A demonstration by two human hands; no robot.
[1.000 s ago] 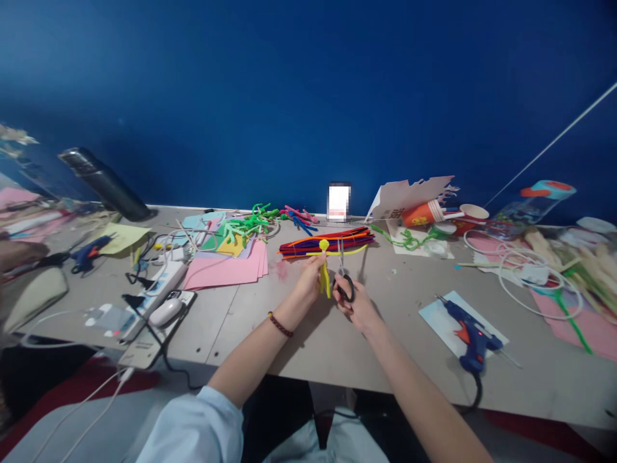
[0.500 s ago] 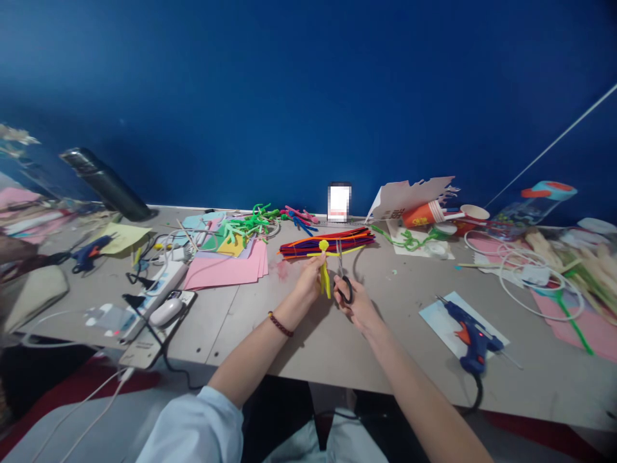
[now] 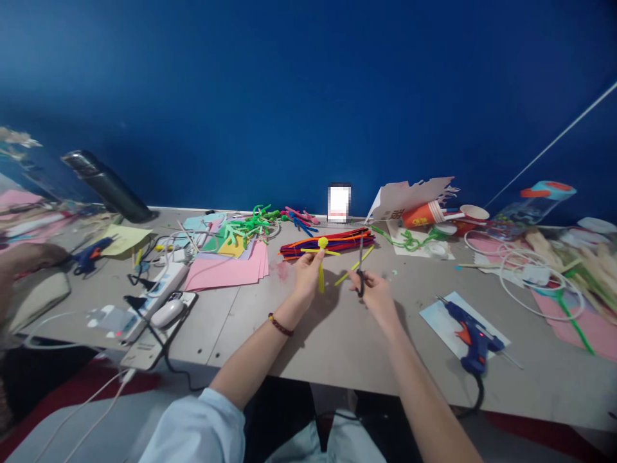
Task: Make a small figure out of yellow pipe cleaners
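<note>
My left hand (image 3: pixel 308 273) pinches a yellow pipe-cleaner figure (image 3: pixel 322 243), which has a round head, two arms spread sideways and legs hanging down. In my right hand (image 3: pixel 376 290) is a pair of scissors (image 3: pixel 361 257), blades pointing up and away from me, a little to the right of the figure. A separate piece of yellow pipe cleaner (image 3: pixel 354 267) lies slanted between the figure and the scissors; part of it passes behind the blades. Just beyond my hands lies a bundle of orange, red and purple pipe cleaners (image 3: pixel 294 249).
A blue glue gun (image 3: pixel 475 341) rests on light blue paper at the right. Pink paper (image 3: pixel 224 273), a power strip (image 3: pixel 157 299) and a phone (image 3: pixel 144 344) occupy the left. Behind stand a lit phone (image 3: pixel 339 202) and paper cups (image 3: pixel 424 214). Another person's hand (image 3: pixel 33 260) is at far left.
The figure's long right arm is now short, and a loose yellow piece lies beside it. The scissors have moved right, away from the figure. The other person's hand has come further into view.
</note>
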